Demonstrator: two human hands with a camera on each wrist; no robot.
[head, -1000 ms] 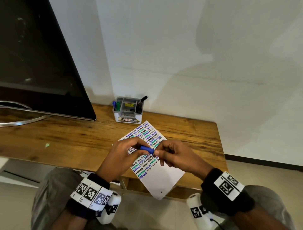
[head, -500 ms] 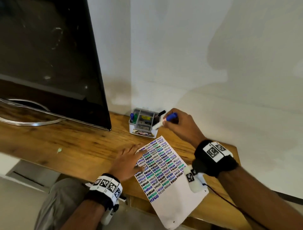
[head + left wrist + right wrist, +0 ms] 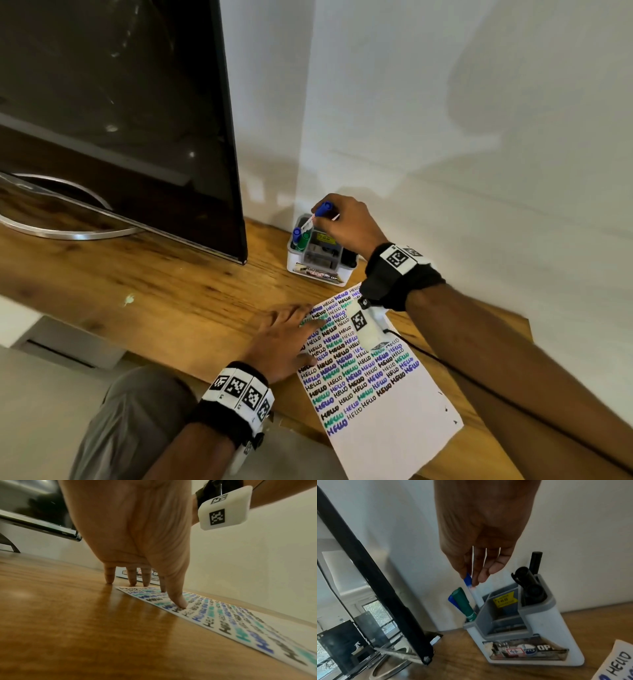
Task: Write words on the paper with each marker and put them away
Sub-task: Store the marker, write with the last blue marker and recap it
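My right hand [image 3: 337, 219] [image 3: 474, 578] pinches the blue cap end of a white-barrelled blue marker [image 3: 313, 219] [image 3: 473, 591], its lower end inside the left slot of the grey-and-white pen holder [image 3: 320, 267] [image 3: 537, 628]. A green marker [image 3: 464, 604] and another blue one [image 3: 453, 601] stand in that slot. Black markers [image 3: 530, 582] fill the right slot. The paper [image 3: 376, 394] [image 3: 223, 619], covered in rows of "HELLO", lies on the wooden desk. My left hand [image 3: 291, 334] [image 3: 154, 592] presses its straight fingertips on the paper's left edge.
A large black screen [image 3: 120, 113] on a curved metal stand [image 3: 61, 229] fills the desk's left, close to the holder. The white wall runs right behind the holder. The desk's front edge [image 3: 171, 356] is near my knees; the paper overhangs it.
Both hands were at the marker over the paper. My right hand then carried the marker up to the holder and lowered it into the left slot; my left hand settled flat on the paper.
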